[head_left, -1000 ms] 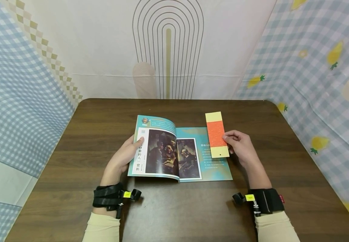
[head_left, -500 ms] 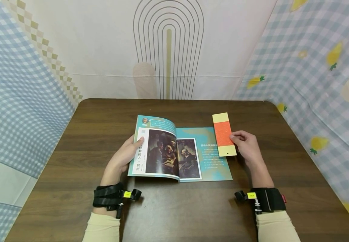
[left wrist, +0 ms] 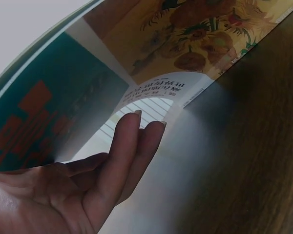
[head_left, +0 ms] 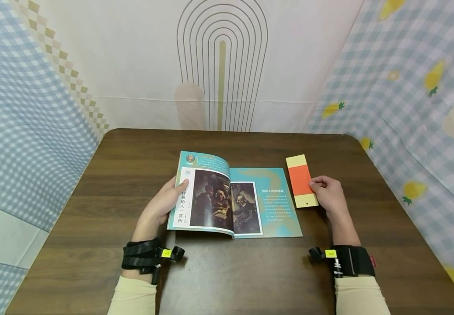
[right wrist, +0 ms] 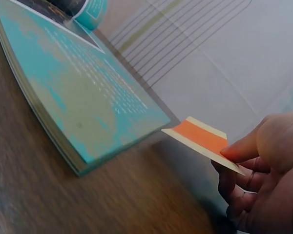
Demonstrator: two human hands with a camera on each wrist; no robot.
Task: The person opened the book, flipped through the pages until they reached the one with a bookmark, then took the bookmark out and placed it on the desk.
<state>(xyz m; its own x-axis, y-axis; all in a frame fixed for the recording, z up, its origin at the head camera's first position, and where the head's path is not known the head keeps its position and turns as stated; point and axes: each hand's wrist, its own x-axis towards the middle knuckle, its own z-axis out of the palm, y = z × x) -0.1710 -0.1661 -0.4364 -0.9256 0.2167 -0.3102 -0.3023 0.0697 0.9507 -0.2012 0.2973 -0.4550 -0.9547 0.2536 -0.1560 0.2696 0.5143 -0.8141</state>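
An illustrated book [head_left: 278, 179] lies open near the middle of the table, its left side raised off the wood. My left hand [head_left: 165, 199] holds that raised side at its outer edge, thumb on the page. From beneath, the left wrist view shows the cover [left wrist: 97, 63] with a sunflower picture and fingers under it. Just right of the book, my right hand [head_left: 329, 197] pinches a yellow and orange bookmark [head_left: 300, 180] by its right edge. In the right wrist view the bookmark [right wrist: 200, 136] is tilted and apart from the book [right wrist: 83, 97].
The brown wooden table [head_left: 235, 275] stretches around the book on all sides. Behind it hangs a white cloth [head_left: 140, 57] with line arches. Blue checked cloth [head_left: 26, 109] hangs at both sides. A black camera strap [head_left: 142, 256] wraps each wrist.
My right hand has carried the bookmark rightward, from over the right page to beside the book. The left hand and the book have stayed in place.
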